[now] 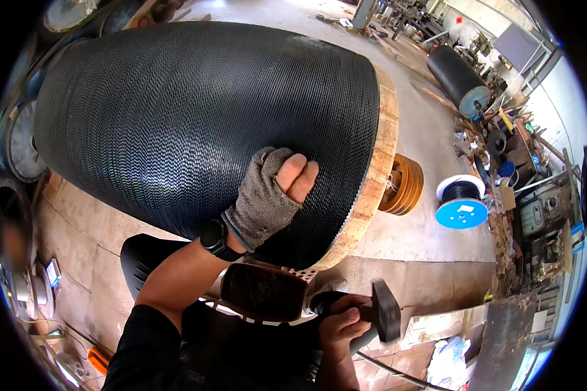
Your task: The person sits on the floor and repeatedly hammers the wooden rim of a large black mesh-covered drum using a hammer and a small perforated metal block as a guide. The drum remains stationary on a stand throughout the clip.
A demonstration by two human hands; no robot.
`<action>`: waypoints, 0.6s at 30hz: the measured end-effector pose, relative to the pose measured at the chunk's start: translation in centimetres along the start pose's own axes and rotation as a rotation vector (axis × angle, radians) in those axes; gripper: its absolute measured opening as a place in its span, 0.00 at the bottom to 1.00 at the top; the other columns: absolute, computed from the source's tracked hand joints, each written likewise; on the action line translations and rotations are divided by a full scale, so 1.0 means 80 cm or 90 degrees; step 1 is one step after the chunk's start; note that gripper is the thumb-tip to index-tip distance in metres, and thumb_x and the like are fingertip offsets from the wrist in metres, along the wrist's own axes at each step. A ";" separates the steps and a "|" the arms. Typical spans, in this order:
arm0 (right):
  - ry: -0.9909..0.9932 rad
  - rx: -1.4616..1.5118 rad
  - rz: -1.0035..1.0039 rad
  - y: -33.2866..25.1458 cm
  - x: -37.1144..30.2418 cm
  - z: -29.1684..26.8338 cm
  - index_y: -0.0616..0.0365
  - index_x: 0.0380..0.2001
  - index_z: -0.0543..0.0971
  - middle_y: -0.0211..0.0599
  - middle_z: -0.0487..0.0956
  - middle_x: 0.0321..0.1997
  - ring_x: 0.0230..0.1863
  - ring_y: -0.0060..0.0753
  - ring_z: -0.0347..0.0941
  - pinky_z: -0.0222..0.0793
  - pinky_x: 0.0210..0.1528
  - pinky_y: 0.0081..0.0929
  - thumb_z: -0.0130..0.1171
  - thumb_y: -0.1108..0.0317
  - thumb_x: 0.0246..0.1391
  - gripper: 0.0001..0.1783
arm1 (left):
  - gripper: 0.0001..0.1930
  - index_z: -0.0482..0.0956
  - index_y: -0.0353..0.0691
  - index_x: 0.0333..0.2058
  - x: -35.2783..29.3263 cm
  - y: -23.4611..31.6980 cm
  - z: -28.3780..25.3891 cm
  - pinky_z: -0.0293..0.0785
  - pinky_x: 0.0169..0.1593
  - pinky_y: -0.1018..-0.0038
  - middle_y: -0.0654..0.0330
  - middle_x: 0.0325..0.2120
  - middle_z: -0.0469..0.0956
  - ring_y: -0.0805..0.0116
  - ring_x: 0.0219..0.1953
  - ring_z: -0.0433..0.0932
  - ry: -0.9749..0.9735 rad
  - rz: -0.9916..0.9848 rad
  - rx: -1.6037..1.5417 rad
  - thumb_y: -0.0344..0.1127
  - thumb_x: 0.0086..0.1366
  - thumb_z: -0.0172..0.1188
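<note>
A large black roller (202, 124) with fine ridges wound round it lies across in front of me. Its right end has a pale wooden rim (372, 189). My left hand (261, 199), in a grey fingerless glove, rests against the roller near that rim. Its fingers are curled in, and whatever they may hold is hidden. Lower right, my right hand (342, 326) grips a hammer (386, 311) with a dark blocky head, held apart from the roller. Below the roller, between my arms, is a dark brown rectangular tray (262, 293).
An orange-brown grooved pulley (407, 186) sticks out past the wooden rim. On the floor at right stands a blue-flanged spool (462, 214) of black wire. Another dark roller (455, 75) lies farther back. Scrap and machinery line the right wall; drums (25, 140) stand left.
</note>
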State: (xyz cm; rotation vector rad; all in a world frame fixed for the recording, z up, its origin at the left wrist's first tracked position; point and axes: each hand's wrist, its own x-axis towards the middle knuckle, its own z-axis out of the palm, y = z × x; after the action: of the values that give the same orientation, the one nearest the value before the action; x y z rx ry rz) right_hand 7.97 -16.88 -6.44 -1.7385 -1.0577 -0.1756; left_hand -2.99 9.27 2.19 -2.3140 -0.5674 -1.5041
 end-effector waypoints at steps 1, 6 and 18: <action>-0.070 -0.138 -0.070 0.008 0.012 0.002 0.65 0.33 0.70 0.34 0.68 0.18 0.18 0.28 0.64 0.61 0.21 0.27 0.46 0.68 0.65 0.10 | 0.22 0.78 0.42 0.48 0.001 -0.001 -0.001 0.74 0.43 0.60 0.57 0.43 0.72 0.58 0.41 0.76 0.000 0.003 0.010 0.26 0.52 0.64; -0.094 0.037 0.156 -0.002 0.020 0.004 0.65 0.34 0.71 0.53 0.74 0.19 0.18 0.56 0.73 0.66 0.21 0.41 0.53 0.63 0.66 0.14 | 0.24 0.78 0.42 0.50 0.000 0.001 0.005 0.73 0.44 0.60 0.57 0.43 0.72 0.58 0.42 0.75 0.010 0.021 0.017 0.24 0.51 0.64; -0.097 -0.034 0.125 0.018 -0.001 0.016 0.64 0.43 0.70 0.57 0.78 0.26 0.27 0.63 0.77 0.72 0.27 0.45 0.59 0.72 0.61 0.11 | 0.20 0.76 0.36 0.51 0.043 -0.009 0.000 0.74 0.40 0.65 0.55 0.40 0.73 0.59 0.36 0.75 0.055 0.024 -0.032 0.19 0.58 0.58</action>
State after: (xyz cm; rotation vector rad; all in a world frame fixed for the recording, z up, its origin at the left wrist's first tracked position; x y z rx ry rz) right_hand 8.49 -15.94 -8.03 -1.9164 -0.9900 0.0536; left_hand -2.12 10.42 5.35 -2.2704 -0.4654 -1.6090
